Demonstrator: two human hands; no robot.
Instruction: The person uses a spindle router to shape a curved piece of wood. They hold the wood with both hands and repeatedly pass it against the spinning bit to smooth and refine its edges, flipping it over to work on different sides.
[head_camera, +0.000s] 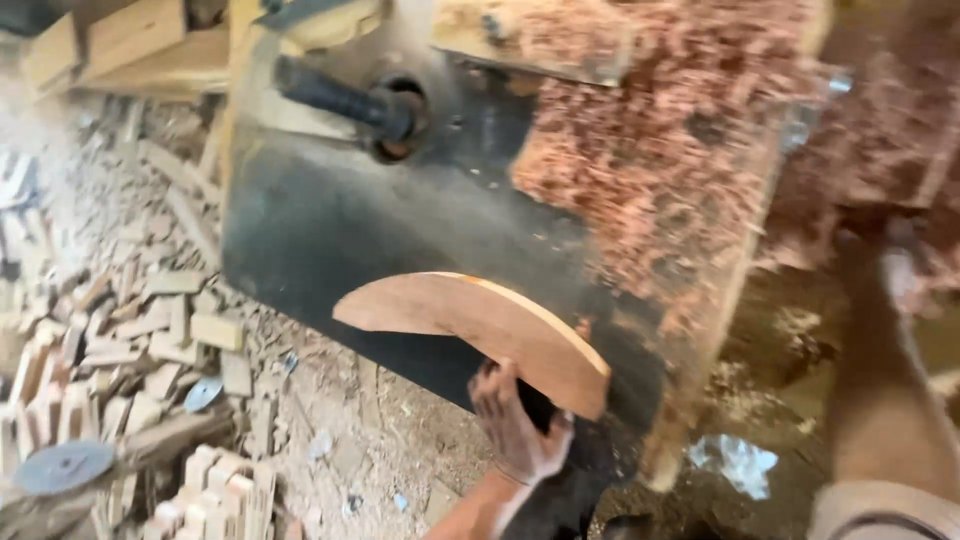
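A left hand (517, 425) gripped the lower edge of a curved board (480, 325), fingers closed around it, holding it against a dark machine (400, 220). The right arm stretched toward the machine's far side; its blurred hand (900, 270) could not be read. Reddish shavings (660, 150) covered the machine top. Wood offcuts (130, 340) littered the floor.

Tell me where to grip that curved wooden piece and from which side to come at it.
Grip the curved wooden piece at its wider lower end, coming from below, where the hand already meets it. That end overhangs the dark machine panel, so fingers can wrap its edge; the pointed upper end lies flat against the panel.
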